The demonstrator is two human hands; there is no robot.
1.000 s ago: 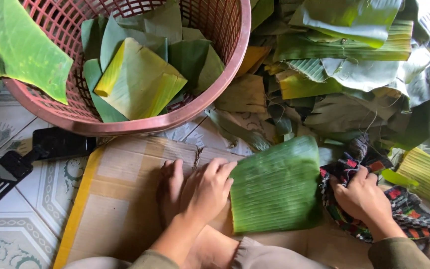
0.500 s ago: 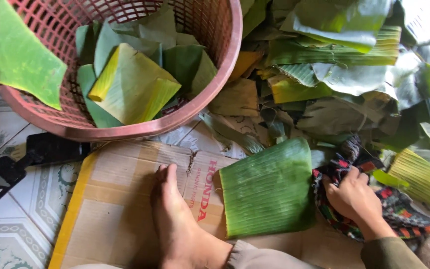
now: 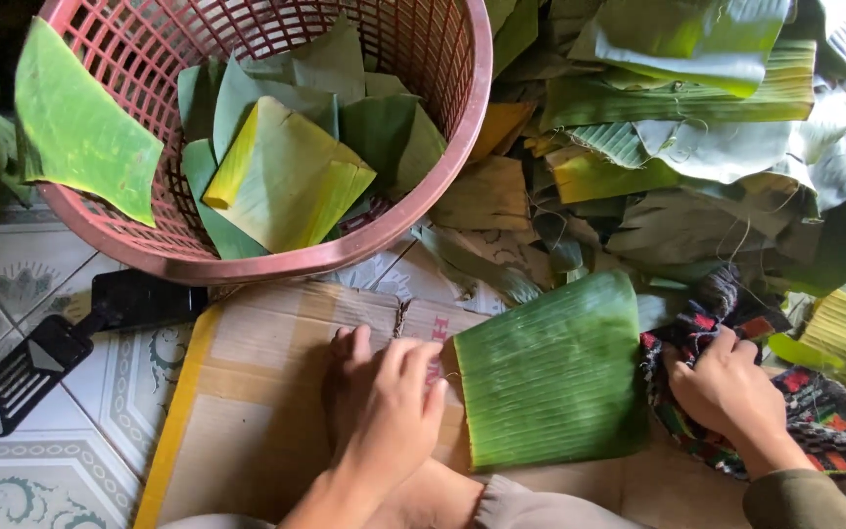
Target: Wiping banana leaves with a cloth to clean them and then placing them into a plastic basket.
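From the head view, the left hand (image 3: 384, 416) lay flat, fingers together and empty, on the flattened brown cardboard sheet (image 3: 257, 392) spread over the tiled floor (image 3: 12, 284), its fingertips just at the left edge of the rectangular ribbed green banana leaf piece (image 3: 550, 372). That leaf lay on the cardboard between the two hands. The right hand (image 3: 727, 387) was closed on a bunched, multicoloured patterned cloth (image 3: 815, 411) just beside the leaf's right edge. To handle the leaf well, I judged the left hand should pin it near the edge while any stroke of the cloth ran along the ribs, since such a leaf would likely split across them. A round pink plastic basket (image 3: 443, 176) with cut leaf pieces stood close above the cardboard, a heap of loose banana leaves (image 3: 697, 137) crowded the upper right, and a black slotted plastic tool (image 3: 51, 358) lay on the floor to the left; the heap left little room on the right.
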